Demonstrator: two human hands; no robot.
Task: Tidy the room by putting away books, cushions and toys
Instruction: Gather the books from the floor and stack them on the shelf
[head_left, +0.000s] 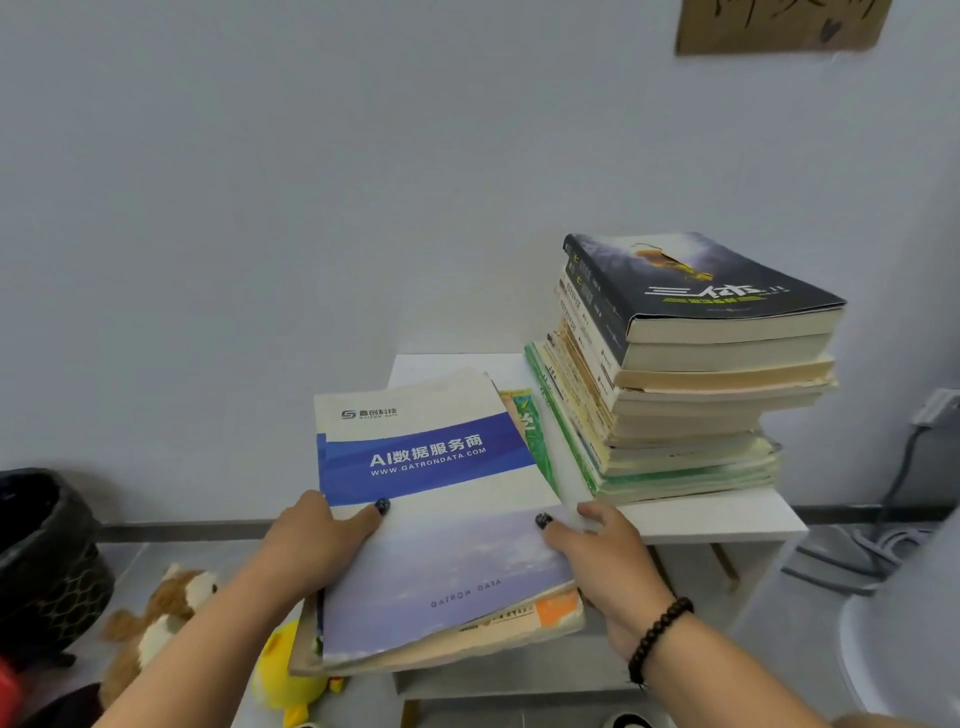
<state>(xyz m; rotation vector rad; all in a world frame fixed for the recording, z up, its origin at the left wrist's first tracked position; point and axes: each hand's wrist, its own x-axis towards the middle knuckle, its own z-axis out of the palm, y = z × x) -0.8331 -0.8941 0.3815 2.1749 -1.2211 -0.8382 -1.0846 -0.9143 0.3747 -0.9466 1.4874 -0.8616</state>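
A small pile of books (441, 545), topped by a white and blue brochure, is held over the front left of a white side table (727, 514). My left hand (317, 540) grips the pile's left edge with the thumb on the cover. My right hand (602, 556) grips its right edge, thumb on top. A tall stack of books (691, 374) with a dark cover on top stands on the table's right part. On the floor at lower left lie a brown and white plush toy (166, 618) and a yellow plush toy (291, 675).
A black bin (47, 561) stands at the far left by the wall. Grey cables (878, 551) and a wall socket (935, 410) are at the right. A white rounded object (904, 639) fills the lower right corner. A brown cardboard sign (779, 26) hangs on the wall.
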